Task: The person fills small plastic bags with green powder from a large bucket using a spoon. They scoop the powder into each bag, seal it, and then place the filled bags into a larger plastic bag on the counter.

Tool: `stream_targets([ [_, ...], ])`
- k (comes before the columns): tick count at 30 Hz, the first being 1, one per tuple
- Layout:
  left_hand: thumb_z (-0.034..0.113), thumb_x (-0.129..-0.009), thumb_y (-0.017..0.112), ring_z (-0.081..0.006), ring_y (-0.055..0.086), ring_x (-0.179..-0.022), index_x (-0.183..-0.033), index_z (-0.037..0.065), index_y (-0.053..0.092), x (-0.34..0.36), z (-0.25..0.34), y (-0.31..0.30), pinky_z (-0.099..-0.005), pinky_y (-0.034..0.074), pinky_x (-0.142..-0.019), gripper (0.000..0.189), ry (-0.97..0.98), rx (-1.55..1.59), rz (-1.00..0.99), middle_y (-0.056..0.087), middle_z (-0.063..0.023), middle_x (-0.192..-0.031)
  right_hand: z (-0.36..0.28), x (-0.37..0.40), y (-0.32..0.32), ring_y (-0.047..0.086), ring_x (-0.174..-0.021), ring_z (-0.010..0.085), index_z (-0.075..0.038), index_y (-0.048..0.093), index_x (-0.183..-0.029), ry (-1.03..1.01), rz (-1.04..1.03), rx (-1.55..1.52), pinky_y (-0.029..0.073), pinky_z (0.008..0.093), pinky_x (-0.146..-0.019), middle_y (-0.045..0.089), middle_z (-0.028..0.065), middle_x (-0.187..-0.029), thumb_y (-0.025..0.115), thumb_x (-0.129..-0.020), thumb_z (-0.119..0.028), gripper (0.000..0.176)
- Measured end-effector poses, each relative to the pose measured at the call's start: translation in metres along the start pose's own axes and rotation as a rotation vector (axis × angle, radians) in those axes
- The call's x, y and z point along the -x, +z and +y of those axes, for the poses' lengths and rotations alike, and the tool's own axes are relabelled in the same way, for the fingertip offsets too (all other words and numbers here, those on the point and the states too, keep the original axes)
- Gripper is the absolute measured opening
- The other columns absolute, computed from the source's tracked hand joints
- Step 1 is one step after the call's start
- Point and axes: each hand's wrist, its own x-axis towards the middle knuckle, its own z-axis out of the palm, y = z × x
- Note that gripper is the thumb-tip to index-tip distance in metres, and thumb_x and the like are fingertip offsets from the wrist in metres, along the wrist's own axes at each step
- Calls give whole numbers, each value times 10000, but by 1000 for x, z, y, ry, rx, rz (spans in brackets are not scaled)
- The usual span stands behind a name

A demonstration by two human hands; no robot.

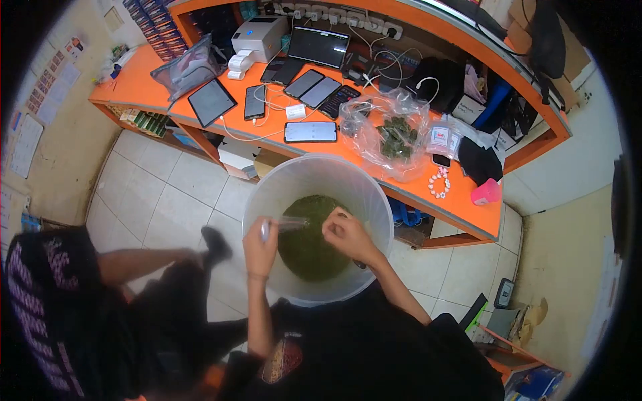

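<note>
A large translucent tub [378,200] stands below me, with a layer of green material [314,257] on its bottom. Over the tub's left part, my left hand [261,246] is closed on a clear, tube-like piece of plastic [292,222] that points right. My right hand [348,234] is above the tub's right side, its fingers pinched together. Whatever those right fingers hold, if anything, is too small to make out. A gap separates the two hands.
Behind the tub, an orange desk [267,138] bears several phones, a tablet [212,102], a laptop [318,47], a label printer [259,38], a plastic bag of green material [396,138] and a pink cup [486,192]. Another person [73,301] is at the left.
</note>
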Motion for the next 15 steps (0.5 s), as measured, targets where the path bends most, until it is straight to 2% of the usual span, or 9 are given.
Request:
stream_targets([
  [2,215,-926,614,-393,663,-794,-940,12,650,-19,2,1,-429,505,-702,207,186,-284,-285,676,-201,-841,-1,-1,-1,558,-697,163,-9,633,-850,51,-65,-8,433,308,-602,536,64,-863,668,-818,-107,108],
  [3,242,-917,623,-448,630,-885,-971,11,655,-35,17,9,-471,497,-752,239,116,-315,-379,678,-226,-917,4,0,3,558,-697,163,-9,633,-850,46,-63,-3,433,308,-602,536,64,-863,668,-818,-107,108],
  [5,253,-920,627,-432,627,-937,-1025,12,654,-67,74,58,-458,496,-807,264,387,-91,-128,667,-238,-994,17,-1,15,604,-718,223,-5,645,-866,-91,-82,133,483,362,-660,554,94,-859,673,-821,-133,138],
  [7,275,-919,645,-407,627,-993,-1115,17,640,-80,114,79,-443,492,-858,324,515,48,-168,655,-238,-1071,11,0,20,618,-734,249,-3,649,-867,-55,-78,122,496,382,-692,559,109,-853,672,-824,-138,144],
  [10,303,-908,672,-383,634,-998,-1207,26,603,-77,117,102,-438,491,-860,414,480,175,-244,656,-221,-1058,13,3,25,620,-724,259,-1,662,-889,-53,-25,127,500,387,-702,560,124,-832,669,-835,-145,154],
  [11,316,-897,700,-275,658,-921,-1286,51,560,-72,107,101,-376,500,-765,491,344,164,-309,675,-162,-1032,16,3,26,609,-700,243,-2,671,-908,-86,23,136,491,373,-680,558,125,-817,669,-843,-146,159],
  [12,316,-897,700,-275,658,-921,-1286,51,560,-69,94,98,-376,500,-765,491,347,162,-312,675,-162,-1032,14,2,24,609,-700,243,-2,671,-908,-85,28,135,491,373,-680,558,125,-817,669,-843,-146,159],
  [14,306,-898,711,-154,621,-891,-1359,101,522,-63,63,88,-293,467,-695,539,-192,471,-527,660,-88,-1087,10,2,21,540,-616,173,-4,683,-963,14,180,51,433,313,-596,544,87,-785,672,-876,-171,189],
  [15,245,-910,699,-86,569,-933,-1435,137,445,-62,46,82,-227,424,-707,593,-318,539,-574,613,-44,-1197,16,2,22,540,-616,173,-4,683,-963,18,177,46,433,313,-596,544,87,-785,672,-876,-171,189],
])
